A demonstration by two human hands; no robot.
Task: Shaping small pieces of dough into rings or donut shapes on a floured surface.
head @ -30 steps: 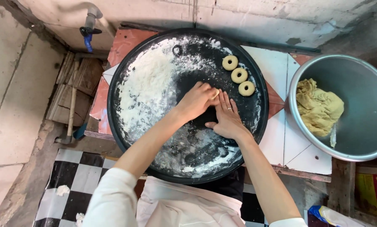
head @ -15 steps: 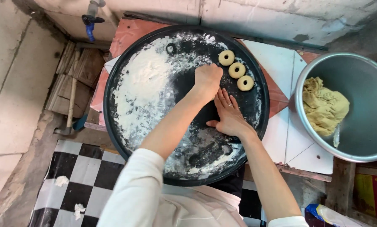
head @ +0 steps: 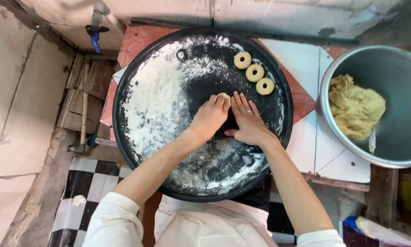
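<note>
- Left hand [head: 210, 118] lying palm down near the middle of the tray [head: 123, 132], fingers [head: 220, 103] curled together over a small dough piece [head: 223, 95], only its pale edge peeking out past the fingertips.
- Right hand [head: 249, 122] resting flat just beside it, fingers straight and slightly apart, clamped on nothing, thumb reaching toward the left hand; a ring showing on one finger.
- Both hands touching side by side on the dark, bare patch of the tray.
- Dough piece sitting on the tray at the left fingertips, just below and left of the rings.
- Three dough rings [head: 255, 72] lying in a slanting row at the upper right of the tray, close to one another, near the hands but apart from them.
- Flour [head: 157, 98] spreading thick over the left half of the tray, thinner smears lying along the lower edge.
- Tray sitting on a tiled counter [head: 306, 146].
- Metal bowl [head: 397, 68] standing to the right, well apart from the hands, holding a lump of dough [head: 354, 107] against its left side.
- Tap [head: 95, 27] with a blue handle hanging at the wall, upper left.
- Checkered floor [head: 81, 183] showing below the tray, white sleeves at the lower edge.
</note>
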